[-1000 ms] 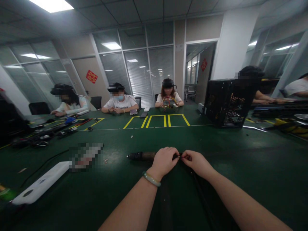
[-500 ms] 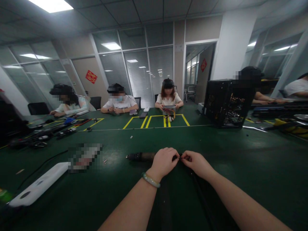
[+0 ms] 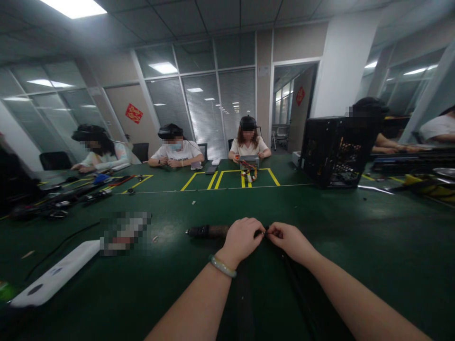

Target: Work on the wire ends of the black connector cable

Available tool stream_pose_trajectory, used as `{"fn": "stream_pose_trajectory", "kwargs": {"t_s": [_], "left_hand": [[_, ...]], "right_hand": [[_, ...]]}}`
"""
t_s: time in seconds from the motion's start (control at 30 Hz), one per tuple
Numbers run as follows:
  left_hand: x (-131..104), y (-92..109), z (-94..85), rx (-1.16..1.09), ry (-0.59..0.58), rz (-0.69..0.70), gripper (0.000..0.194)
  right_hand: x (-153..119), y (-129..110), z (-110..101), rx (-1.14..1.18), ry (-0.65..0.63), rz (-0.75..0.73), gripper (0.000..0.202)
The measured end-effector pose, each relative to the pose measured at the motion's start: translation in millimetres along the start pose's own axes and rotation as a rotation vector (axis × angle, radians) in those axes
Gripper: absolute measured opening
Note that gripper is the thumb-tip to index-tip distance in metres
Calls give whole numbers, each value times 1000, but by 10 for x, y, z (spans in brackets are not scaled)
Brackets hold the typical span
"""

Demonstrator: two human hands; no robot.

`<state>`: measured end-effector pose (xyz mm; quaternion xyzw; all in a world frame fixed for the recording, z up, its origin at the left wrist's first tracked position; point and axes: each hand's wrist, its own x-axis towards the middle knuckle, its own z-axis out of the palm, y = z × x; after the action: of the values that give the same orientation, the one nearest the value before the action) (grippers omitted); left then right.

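Note:
A dark cylindrical tool with a narrow metal tip, shaped like an electric screwdriver (image 3: 206, 231), lies sideways on the green table. My left hand (image 3: 244, 239) is closed over its right part, thumb and forefinger pinched at the end; a bracelet (image 3: 222, 266) circles that wrist. Fingertip to fingertip with it, my right hand (image 3: 289, 239) pinches something small and dark at the tool's tail end, too hidden to name. A black cord (image 3: 298, 289) runs from below my right hand toward the table's near edge.
To the left lie a long white object (image 3: 59, 272) and a thin black cable (image 3: 60, 241). A black computer case (image 3: 322, 151) stands at the right back. Several people sit around the table; the one opposite handles a grey box with wires (image 3: 250, 163). Dark parts (image 3: 67, 199) pile up at left.
Both my hands stay nearly still at the tool's end. Across the table, the person's grey box has tilted, showing more of its wires.

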<state>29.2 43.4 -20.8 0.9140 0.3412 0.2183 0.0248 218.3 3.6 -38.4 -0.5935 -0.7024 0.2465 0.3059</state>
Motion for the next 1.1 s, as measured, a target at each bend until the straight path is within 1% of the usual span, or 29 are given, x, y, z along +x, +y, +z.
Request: {"fn": "stream_pose_trajectory", "kwargs": {"t_s": [0.13, 0.27, 0.37, 0.47, 0.57, 0.67, 0.8, 0.93, 1.1], "left_hand": [[-4, -8, 16, -27, 19, 18, 7], [-8, -7, 19, -23, 59, -7, 14], [-7, 3, 12, -10, 40, -27, 11], [-5, 11, 0, -10, 17, -13, 7], [-8, 14, -10, -25, 29, 10, 10], [-13, 14, -15, -23, 35, -4, 14], [-15, 17, -17, -4, 13, 0, 8], [-9, 18, -16, -3, 1, -3, 8], [-7, 12, -7, -11, 23, 12, 8]], "right_hand": [[7, 5, 5, -4, -1, 0, 12], [8, 22, 9, -3, 2, -2, 12], [4, 30, 7, -1, 0, -3, 12], [-3, 21, -5, -4, -4, -3, 12], [-9, 9, -15, -3, -7, -3, 13], [-10, 12, -13, 0, -9, -5, 13], [-4, 27, -2, 5, -3, -9, 13], [8, 32, 10, 4, 6, -16, 12], [20, 54, 29, 4, 4, -22, 13]]}}
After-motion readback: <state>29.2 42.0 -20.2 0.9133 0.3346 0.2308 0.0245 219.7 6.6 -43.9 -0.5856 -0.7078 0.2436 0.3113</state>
